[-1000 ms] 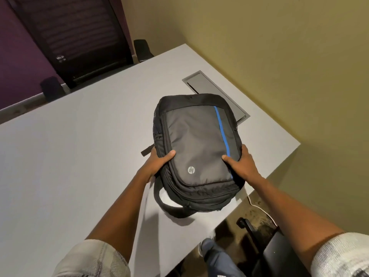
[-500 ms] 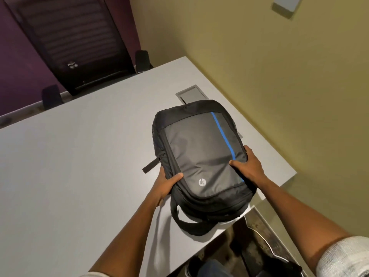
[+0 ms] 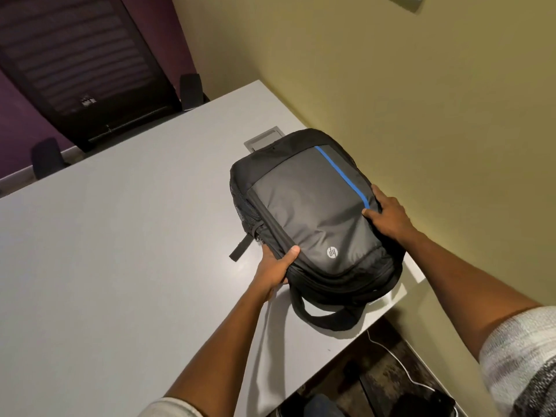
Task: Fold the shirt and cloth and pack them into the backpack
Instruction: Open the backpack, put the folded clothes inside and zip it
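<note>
Step in hand: handling the black and grey fabric backpack with a blue stripe (image 3: 313,212); it looks zipped shut, and neither shirt nor cloth is in view, so the packing looks done, judging by the shut bag.
Backpack: lies front up between the two hands on the pale grey table (image 3: 120,266), at its corner, a carry loop hanging toward the person.
Left hand (image 3: 275,267): grasps the bag's near left corner, thumb on top.
Right hand (image 3: 388,215): clasps the bag's right edge, thumb by the stripe's end.
Next move: probably just settling the bag squarely on the table before letting go.
</note>
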`<state>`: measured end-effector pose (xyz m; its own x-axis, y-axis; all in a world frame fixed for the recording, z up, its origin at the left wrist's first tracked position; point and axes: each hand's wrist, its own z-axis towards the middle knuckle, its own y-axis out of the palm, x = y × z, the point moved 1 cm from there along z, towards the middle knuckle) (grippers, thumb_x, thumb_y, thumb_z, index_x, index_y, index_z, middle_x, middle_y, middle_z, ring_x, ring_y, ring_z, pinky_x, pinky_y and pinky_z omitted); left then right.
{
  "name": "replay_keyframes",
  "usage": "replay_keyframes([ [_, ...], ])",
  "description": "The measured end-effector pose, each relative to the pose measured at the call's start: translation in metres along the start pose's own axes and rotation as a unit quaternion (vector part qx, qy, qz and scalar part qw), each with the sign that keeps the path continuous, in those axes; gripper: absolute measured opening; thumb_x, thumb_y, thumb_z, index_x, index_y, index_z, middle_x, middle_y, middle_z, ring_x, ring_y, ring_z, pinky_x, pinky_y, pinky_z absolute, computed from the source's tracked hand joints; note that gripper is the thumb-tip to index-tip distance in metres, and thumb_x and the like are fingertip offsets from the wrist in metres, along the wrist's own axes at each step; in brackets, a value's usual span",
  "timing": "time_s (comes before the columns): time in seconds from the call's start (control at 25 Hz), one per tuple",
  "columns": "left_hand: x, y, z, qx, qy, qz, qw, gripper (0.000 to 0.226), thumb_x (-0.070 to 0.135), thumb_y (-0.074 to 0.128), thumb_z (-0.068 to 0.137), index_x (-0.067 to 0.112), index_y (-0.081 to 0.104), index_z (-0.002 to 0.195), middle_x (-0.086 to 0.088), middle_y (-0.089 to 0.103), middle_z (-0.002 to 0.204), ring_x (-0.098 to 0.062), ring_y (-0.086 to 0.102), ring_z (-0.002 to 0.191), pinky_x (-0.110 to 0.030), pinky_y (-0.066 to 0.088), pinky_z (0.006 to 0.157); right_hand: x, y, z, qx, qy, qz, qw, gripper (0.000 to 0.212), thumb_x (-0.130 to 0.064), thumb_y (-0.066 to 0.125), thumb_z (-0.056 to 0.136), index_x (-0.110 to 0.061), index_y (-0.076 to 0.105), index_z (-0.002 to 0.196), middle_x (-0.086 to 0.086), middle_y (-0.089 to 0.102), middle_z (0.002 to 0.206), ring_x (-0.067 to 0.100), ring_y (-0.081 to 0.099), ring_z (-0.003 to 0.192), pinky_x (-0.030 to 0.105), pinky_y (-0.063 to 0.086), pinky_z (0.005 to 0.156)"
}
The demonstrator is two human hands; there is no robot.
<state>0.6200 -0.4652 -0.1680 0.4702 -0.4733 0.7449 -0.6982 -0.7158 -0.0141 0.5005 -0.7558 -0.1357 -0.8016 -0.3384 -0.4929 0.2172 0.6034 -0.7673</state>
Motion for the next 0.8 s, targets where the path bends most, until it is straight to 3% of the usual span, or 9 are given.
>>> replay_keyframes([
  [0.16,0.006,0.002,0.004,0.004,0.003,0.025,1.000,0.065,0.051,0.076,0.082,0.037,0.037,0.132,0.002,0.069,0.118,-0.019,0.071,0.095,-0.039,0.061,0.071,0.010,0.000,0.002,0.002,-0.017,-0.020,1.000,0.077,-0.050,0.056,0.095,-0.040,0.012,0.158,0.016,0.039,0.152,0.040,0.040,0.136,0.056,0.035,0.111],
  [0.36,0.012,-0.017,-0.001,0.014,0.019,0.106,0.994,0.098,0.065,0.078,0.069,0.031,0.028,0.146,0.007,0.060,0.136,-0.018,0.061,0.119,-0.047,0.050,0.104,-0.003,0.006,-0.018,0.076,-0.020,-0.065,0.995,0.075,-0.042,0.055,0.096,-0.020,0.020,0.159,0.015,0.033,0.156,0.039,0.034,0.139,0.053,0.031,0.112],
  [0.44,0.020,-0.025,-0.015,0.031,0.040,0.158,0.986,0.091,0.057,0.075,0.079,0.025,0.027,0.150,0.010,0.053,0.139,-0.017,0.053,0.128,-0.042,0.041,0.112,-0.010,0.012,-0.034,0.117,-0.051,-0.070,0.989,0.075,-0.043,0.055,0.094,-0.014,0.024,0.156,0.017,0.034,0.155,0.040,0.036,0.138,0.054,0.032,0.112],
  [0.56,0.032,-0.038,-0.034,0.074,0.095,0.265,0.957,0.061,0.043,0.073,0.085,0.018,0.051,0.136,0.004,0.056,0.131,-0.018,0.051,0.126,-0.029,0.039,0.098,-0.025,0.015,-0.062,0.159,-0.080,-0.063,0.982,0.077,-0.039,0.061,0.093,-0.012,0.024,0.155,0.018,0.029,0.157,0.041,0.036,0.139,0.051,0.031,0.112],
  [0.64,0.036,-0.051,-0.053,0.099,0.132,0.325,0.931,0.060,0.055,0.070,0.077,0.022,0.057,0.125,-0.004,0.057,0.132,-0.024,0.050,0.126,-0.037,0.044,0.101,-0.039,0.017,-0.092,0.194,-0.082,-0.051,0.976,0.079,-0.036,0.062,0.093,-0.014,0.021,0.156,0.017,0.022,0.161,0.039,0.031,0.143,0.050,0.028,0.115],
  [0.72,0.034,-0.065,-0.065,0.105,0.165,0.349,0.916,0.078,0.068,0.061,0.068,0.023,0.052,0.132,-0.012,0.049,0.140,-0.029,0.042,0.134,-0.049,0.044,0.106,-0.050,0.020,-0.125,0.222,-0.095,-0.048,0.969,0.080,-0.036,0.062,0.093,-0.015,0.019,0.158,0.016,0.019,0.163,0.036,0.028,0.146,0.049,0.025,0.117],
  [0.8,0.039,-0.079,-0.096,0.093,0.208,0.351,0.908,0.084,0.067,0.058,0.068,0.022,0.047,0.139,-0.016,0.042,0.147,-0.031,0.035,0.140,-0.051,0.040,0.110,-0.064,0.025,-0.163,0.245,-0.102,-0.056,0.962,0.080,-0.037,0.061,0.094,-0.016,0.017,0.158,0.015,0.017,0.164,0.034,0.025,0.148,0.048,0.023,0.118],
])
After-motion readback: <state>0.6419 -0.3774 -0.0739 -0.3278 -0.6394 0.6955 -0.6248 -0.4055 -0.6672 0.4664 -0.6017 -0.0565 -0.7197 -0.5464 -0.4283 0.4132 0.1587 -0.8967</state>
